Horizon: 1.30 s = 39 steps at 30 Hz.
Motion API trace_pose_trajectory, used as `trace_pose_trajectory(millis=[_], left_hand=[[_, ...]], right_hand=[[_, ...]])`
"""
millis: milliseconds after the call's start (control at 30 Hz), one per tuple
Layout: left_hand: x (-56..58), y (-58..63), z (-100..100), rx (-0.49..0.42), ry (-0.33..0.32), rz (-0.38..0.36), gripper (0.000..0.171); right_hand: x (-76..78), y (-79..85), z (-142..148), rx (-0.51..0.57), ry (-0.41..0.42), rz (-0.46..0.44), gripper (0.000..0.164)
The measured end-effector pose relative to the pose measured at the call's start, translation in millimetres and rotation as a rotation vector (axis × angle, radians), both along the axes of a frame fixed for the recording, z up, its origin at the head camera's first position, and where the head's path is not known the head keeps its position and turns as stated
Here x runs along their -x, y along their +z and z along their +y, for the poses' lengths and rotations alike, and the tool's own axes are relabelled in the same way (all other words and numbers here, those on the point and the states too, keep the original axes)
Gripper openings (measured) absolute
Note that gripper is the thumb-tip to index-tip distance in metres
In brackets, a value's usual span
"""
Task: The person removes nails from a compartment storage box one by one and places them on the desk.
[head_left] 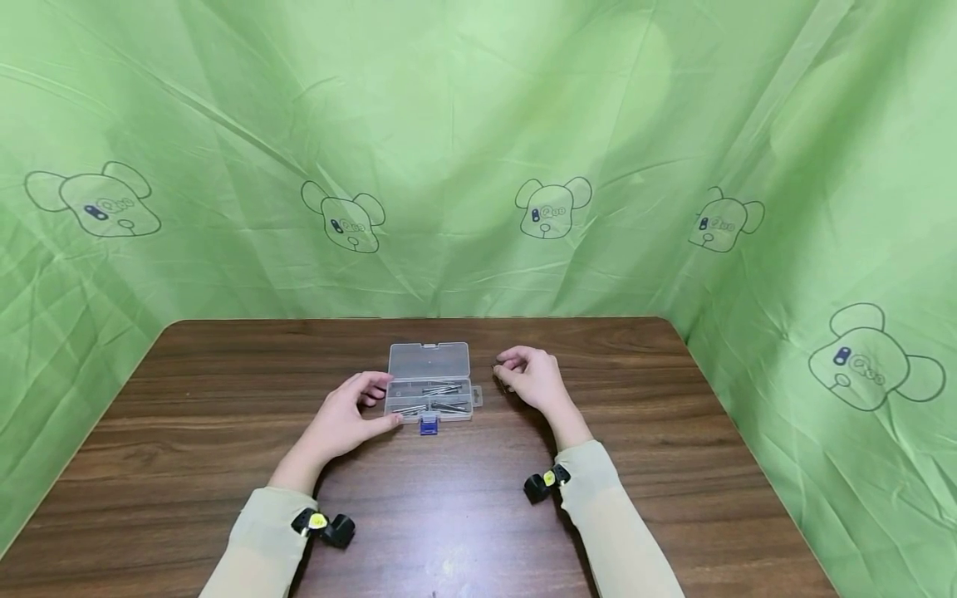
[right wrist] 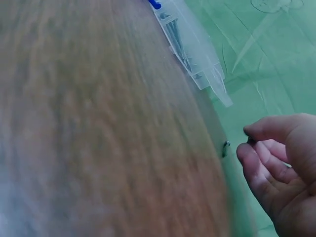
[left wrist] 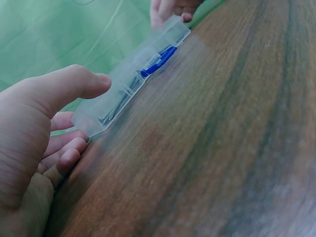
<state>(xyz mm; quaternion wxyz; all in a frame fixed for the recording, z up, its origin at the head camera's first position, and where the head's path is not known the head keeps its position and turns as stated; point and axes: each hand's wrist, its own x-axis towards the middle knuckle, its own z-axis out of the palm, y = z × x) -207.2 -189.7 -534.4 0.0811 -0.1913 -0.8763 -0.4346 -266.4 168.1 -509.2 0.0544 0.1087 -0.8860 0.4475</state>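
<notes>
A clear plastic storage box stands on the table with its lid raised toward the back and a blue latch at the front. Thin metal pieces, like screws or nails, lie in its compartments. At the box's left end, my left hand holds it, thumb at the front corner and fingers along the side. To the right of the box, apart from it, my right hand pinches a small dark piece between thumb and finger; its kind is mostly hidden.
A small dark metal object shows near the right fingertips in the right wrist view. The brown wooden table reaches back to a green cloth that encloses its far side and flanks. Each sleeve carries a black wrist camera.
</notes>
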Motion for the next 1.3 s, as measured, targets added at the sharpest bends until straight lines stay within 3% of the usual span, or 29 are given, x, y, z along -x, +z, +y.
trace_pose_trajectory(millis=[233,633,767,900,1300], left_hand=[[-0.9,0.6,0,-0.013,0.002,0.001,0.06],[-1.2,2.4,1,-0.008,0.006,-0.017,0.06],[0.4,1.8,2,0.001,0.008,-0.021,0.062],[1.7,1.4,2,0.001,0.003,-0.028,0.063],[0.4,2.4,2,-0.004,0.001,-0.024,0.063]], right_hand=[[-4.1,19.5,-11,-0.008,0.037,0.057,0.017],[-7.3,48.6,-45,0.046,0.293,0.101,0.025],[-2.1,47.5,-54,0.004,0.415,0.063,0.027],[3.3,44.1,-59,-0.023,0.474,0.039,0.024],[3.6,25.8,-65,-0.129,0.43,0.069,0.019]])
